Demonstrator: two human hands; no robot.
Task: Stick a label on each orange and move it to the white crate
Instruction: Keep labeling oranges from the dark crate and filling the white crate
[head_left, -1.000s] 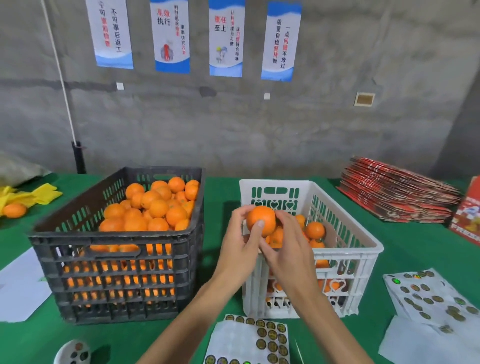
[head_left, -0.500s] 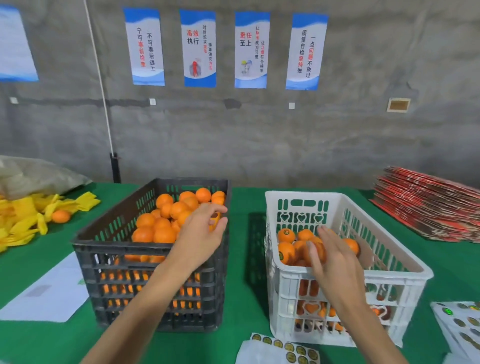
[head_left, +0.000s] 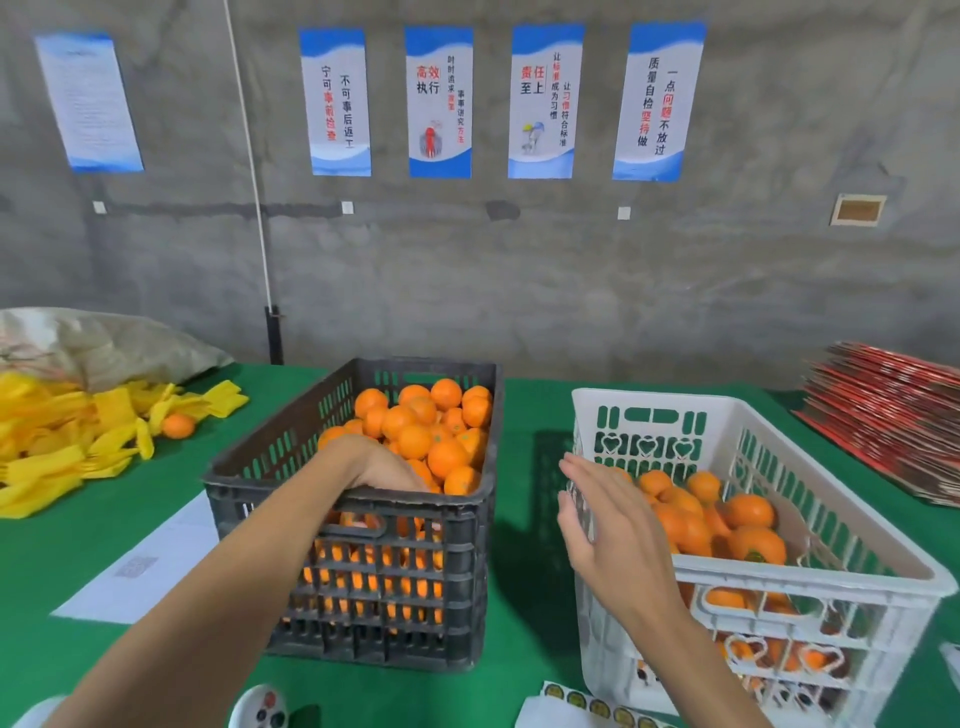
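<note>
The left hand (head_left: 382, 470) reaches down into the black crate (head_left: 358, 525) among the oranges (head_left: 436, 431); its fingers are hidden behind the rim, so its grip cannot be told. The right hand (head_left: 605, 514) hovers released beside the white crate (head_left: 810, 577).

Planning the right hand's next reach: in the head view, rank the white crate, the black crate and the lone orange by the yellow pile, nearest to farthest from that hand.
From the right hand:
1. White crate, right beside it.
2. Black crate, to its left.
3. Lone orange, far left by the yellow pile.
</note>
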